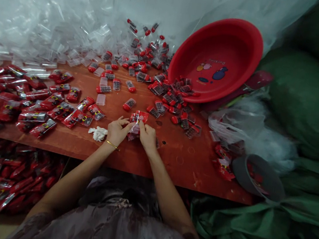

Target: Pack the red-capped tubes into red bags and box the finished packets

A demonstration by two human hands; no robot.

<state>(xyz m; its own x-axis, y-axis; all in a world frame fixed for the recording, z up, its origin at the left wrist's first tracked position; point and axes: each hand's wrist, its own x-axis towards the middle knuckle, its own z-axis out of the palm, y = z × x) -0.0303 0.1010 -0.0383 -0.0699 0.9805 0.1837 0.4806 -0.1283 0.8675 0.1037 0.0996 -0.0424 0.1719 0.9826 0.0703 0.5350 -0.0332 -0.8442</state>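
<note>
Both hands meet over the middle of the table, pinching one small red printed packet [139, 116] between them. My left hand [118, 130], with a gold bangle at the wrist, closes thumb and fingers on its left side. On its right side, my right hand [147, 136] presses with the thumb on top. The packet's lower part is partly covered by the fingers. A crumpled white tissue [98, 133] lies left of my left hand. Just beyond the packet rests a small clear container with a red cap [129, 104].
Filled red packets [52, 102] pile up on the left, with more in a box [9, 182] below. Clear empty sleeves [52, 17] heap at the back. A tilted red basin [232, 51] stands among red-capped containers [157, 88]. Rightward are a grey bowl [240, 172] and green sacks [304, 102].
</note>
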